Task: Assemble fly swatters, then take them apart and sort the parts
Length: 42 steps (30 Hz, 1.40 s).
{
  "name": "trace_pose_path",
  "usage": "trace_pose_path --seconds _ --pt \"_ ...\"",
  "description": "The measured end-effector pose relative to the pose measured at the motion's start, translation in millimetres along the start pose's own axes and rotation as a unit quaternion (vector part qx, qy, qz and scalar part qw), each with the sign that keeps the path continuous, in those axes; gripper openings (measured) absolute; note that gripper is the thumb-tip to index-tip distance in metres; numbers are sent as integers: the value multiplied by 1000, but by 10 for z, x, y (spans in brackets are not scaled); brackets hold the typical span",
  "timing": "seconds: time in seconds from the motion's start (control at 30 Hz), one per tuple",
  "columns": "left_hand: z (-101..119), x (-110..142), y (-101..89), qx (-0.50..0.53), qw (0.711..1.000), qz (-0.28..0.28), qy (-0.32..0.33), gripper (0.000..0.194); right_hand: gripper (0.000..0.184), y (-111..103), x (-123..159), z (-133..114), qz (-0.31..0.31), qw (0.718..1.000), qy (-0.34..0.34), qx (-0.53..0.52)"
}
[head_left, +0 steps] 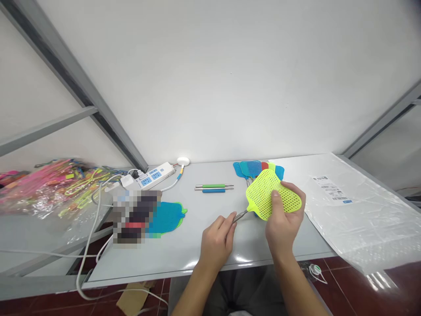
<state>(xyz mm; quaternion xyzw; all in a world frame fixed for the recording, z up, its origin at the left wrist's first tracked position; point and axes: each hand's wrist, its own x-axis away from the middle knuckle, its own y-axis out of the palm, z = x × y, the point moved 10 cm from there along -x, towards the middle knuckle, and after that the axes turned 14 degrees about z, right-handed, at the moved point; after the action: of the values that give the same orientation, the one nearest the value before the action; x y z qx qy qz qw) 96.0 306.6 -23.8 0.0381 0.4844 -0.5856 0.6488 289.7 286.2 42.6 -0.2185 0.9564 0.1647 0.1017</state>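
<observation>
A yellow-green perforated fly swatter head (263, 193) is held in my right hand (283, 219), thumb pressed on its face and fingers behind. From its narrow neck a metal rod (241, 215) runs down to the left. My left hand (217, 241) is closed around this rod, hiding the rest of it. Behind the held head, several assembled fly swatters (253, 168) in blue, teal, red and yellow lie with their heads fanned out. Left of my hands, a blue swatter head (167, 217) rests on green ones. Telescopic handles (213, 186) with green and blue grips lie at the table's middle.
At the back left are a white power strip (158, 175) and a round white device (183, 161) with cables. Plastic-wrapped colourful items (66, 184) fill the far left. A white plastic mailer bag (358, 210) covers the table's right side and hangs over its front edge.
</observation>
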Motion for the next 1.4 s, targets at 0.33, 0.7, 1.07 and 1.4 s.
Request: trace_pose_path --seconds 0.33,0.7,1.07,1.4 --pt "12 -5 -112 6 998 55 -4 33 35 183 50 19 -78 996 33 8" --pt "-150 -6 -490 135 955 -128 -232 30 84 468 409 14 -380 924 39 8" --pt "3 40 -579 109 961 -177 -182 30 12 419 86 -234 -405 898 -170 26" --pt "130 -111 -700 -18 990 -133 -45 24 11 306 2 -90 -356 929 -99 22"
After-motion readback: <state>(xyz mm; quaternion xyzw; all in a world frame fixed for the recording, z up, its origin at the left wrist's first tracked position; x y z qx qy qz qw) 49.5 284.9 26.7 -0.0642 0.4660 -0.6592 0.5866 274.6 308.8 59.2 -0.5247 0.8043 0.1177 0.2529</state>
